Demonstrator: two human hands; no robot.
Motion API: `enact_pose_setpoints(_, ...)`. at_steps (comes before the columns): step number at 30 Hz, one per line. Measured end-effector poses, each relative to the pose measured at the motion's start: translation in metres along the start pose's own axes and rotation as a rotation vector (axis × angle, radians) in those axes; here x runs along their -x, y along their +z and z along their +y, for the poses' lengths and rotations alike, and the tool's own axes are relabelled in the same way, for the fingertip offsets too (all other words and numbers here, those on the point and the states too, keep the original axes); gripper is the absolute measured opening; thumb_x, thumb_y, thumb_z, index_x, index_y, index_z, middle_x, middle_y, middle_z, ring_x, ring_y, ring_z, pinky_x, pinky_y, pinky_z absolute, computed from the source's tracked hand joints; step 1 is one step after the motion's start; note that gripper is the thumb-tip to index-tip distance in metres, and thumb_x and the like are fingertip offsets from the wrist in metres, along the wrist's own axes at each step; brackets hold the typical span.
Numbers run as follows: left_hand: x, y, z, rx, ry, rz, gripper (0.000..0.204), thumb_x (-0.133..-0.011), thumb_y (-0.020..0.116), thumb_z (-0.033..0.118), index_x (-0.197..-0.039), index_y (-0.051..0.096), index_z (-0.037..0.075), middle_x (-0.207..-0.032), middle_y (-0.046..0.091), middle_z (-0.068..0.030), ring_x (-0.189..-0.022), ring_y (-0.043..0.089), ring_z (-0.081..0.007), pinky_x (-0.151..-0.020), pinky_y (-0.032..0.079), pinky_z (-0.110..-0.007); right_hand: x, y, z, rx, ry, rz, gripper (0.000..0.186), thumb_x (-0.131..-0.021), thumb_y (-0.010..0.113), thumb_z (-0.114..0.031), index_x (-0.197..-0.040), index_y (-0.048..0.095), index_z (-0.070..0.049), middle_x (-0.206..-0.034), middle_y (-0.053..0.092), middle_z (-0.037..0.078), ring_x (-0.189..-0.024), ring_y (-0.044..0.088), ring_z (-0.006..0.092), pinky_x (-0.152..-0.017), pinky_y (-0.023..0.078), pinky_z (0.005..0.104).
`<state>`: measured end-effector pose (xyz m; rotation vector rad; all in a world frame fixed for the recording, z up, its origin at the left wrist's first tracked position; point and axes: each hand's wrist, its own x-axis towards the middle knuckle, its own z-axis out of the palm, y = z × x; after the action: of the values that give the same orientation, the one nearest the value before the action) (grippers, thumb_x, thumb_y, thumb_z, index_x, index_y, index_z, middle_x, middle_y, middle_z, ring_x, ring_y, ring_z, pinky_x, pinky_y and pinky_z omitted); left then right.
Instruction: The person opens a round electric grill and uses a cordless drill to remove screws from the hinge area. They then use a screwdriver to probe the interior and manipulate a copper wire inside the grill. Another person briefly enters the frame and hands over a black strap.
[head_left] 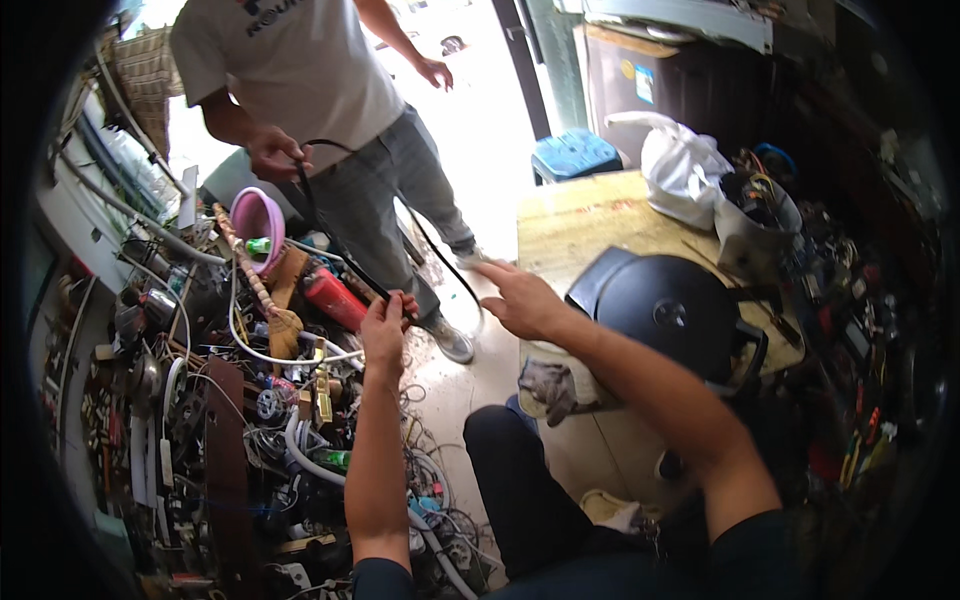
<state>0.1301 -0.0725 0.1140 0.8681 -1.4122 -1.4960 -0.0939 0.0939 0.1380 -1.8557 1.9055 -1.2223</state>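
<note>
Guiding the long, flexible black cord (350,264) seems underway, the left grip (384,332) pinching it, the spread right grip (530,303), contact unclear, likely needing to close.

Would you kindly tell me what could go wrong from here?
The cable runs between the left hand and a co-worker's hand, so a sudden tug could pull it free.
If lowered, it might snag on the clutter piled at the left.
The right forearm crosses in front of the black appliance, so a swing might bump it.
</note>
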Motion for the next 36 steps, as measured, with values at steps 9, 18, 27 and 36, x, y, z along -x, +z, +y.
enact_pose_setpoints(9,-0.009,-0.018,-0.054,-0.323,0.346,0.232,0.06,-0.096,0.066,0.003,-0.148,0.036,-0.003,-0.141,0.05,-0.0184,-0.124,0.054,-0.0231,-0.107,0.042,-0.034,0.049,-0.274,0.027,-0.128,-0.093,1.078,0.022,-0.093,0.071,-0.015,-0.11,0.071,-0.001,-0.097,0.075,0.015,-0.086,0.072,0.0206,-0.074,0.055,0.0315)
enact_pose_setpoints(18,0.092,0.046,-0.083,-0.452,0.357,0.141,0.044,-0.104,0.057,0.009,-0.143,0.045,-0.009,-0.145,0.05,-0.017,-0.129,0.054,-0.0215,-0.109,0.042,-0.033,0.334,-0.254,0.114,0.187,0.561,0.921,0.026,-0.102,0.065,-0.023,-0.099,0.071,0.002,-0.073,0.064,0.0,-0.067,0.059,0.0077,-0.063,0.046,0.0243)
enact_pose_setpoints(27,0.18,0.157,-0.064,-0.593,0.539,-0.205,0.007,-0.097,0.067,0.004,-0.098,0.071,-0.002,-0.121,0.068,-0.015,-0.118,0.063,-0.0289,-0.105,0.047,-0.04,0.434,-0.205,0.153,-0.076,0.666,1.071,0.027,-0.103,0.066,-0.025,-0.099,0.072,0.001,-0.075,0.065,0.002,-0.064,0.059,0.0081,-0.059,0.046,0.0247)
enact_pose_setpoints(36,0.26,0.295,-0.027,-0.63,0.92,-0.749,0.02,-0.074,0.082,0.004,-0.093,0.074,0.005,-0.109,0.073,-0.0094,-0.11,0.067,-0.0322,-0.094,0.053,-0.043,0.426,-0.204,0.169,-0.151,0.652,1.121,0.019,-0.101,0.065,-0.015,-0.108,0.069,0.002,-0.081,0.066,0.002,-0.068,0.06,0.0071,-0.061,0.047,0.0238)
